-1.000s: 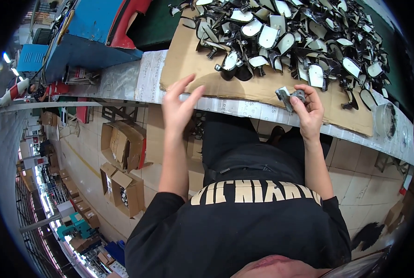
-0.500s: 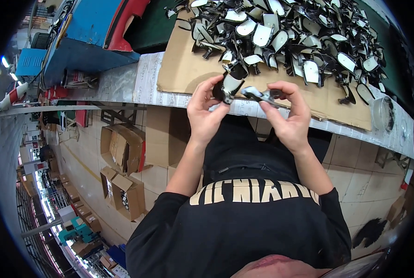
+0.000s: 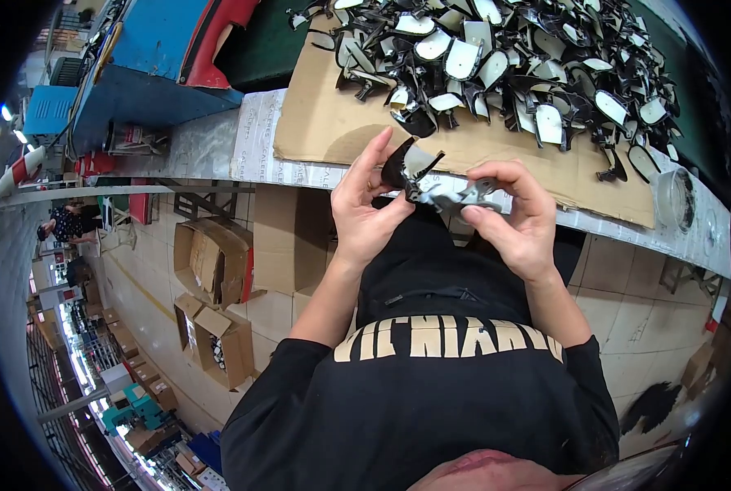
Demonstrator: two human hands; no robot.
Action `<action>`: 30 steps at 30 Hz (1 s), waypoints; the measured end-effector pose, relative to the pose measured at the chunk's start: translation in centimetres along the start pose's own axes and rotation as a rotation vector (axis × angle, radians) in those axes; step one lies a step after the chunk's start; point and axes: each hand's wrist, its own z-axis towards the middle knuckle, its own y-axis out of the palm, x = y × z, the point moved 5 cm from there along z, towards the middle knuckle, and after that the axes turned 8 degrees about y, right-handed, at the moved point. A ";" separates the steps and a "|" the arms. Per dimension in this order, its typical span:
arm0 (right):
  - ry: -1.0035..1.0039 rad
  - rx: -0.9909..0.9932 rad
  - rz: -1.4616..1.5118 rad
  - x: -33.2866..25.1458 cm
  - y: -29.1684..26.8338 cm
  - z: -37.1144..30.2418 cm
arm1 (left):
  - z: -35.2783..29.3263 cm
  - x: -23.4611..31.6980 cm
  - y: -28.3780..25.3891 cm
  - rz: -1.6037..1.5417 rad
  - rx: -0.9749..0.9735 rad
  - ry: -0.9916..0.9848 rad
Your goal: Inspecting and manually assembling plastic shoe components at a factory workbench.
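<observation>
Just in front of the table edge my left hand (image 3: 367, 203) is closed on a shoe heel (image 3: 415, 165), a black curved piece with a white inner face. A small grey metal tool, scissors-like in shape (image 3: 455, 196), sits between the fingers and thumb of my right hand (image 3: 519, 214). Its left end touches or overlaps the lower tip of the heel; which of the two, I cannot tell. Beyond my hands a big heap of similar black-and-white pieces (image 3: 462, 59) covers the far part of a cardboard sheet (image 3: 308, 123).
A clear round container (image 3: 675, 200) stands on the right of the paper-covered table edge (image 3: 255, 135). Blue machinery (image 3: 148, 49) with a red part (image 3: 210, 49) rises at the far left. Open cardboard boxes (image 3: 210, 258) are on the tiled floor, left of me.
The heel has turned in my left hand, its white face now tilted upward and right. My right hand has brought the grey tool lower and against the heel's lower tip.
</observation>
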 end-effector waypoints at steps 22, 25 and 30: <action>-0.170 0.277 -0.362 -0.4 -0.6 0.6 | -1.2 0.5 0.3 -0.108 0.018 -0.167; -0.178 0.184 -0.355 -0.5 0.6 -0.1 | -1.2 0.6 0.7 -0.140 0.018 -0.180; -0.263 0.207 -0.466 -0.3 0.4 0.3 | -1.1 0.3 0.8 -0.163 0.013 -0.202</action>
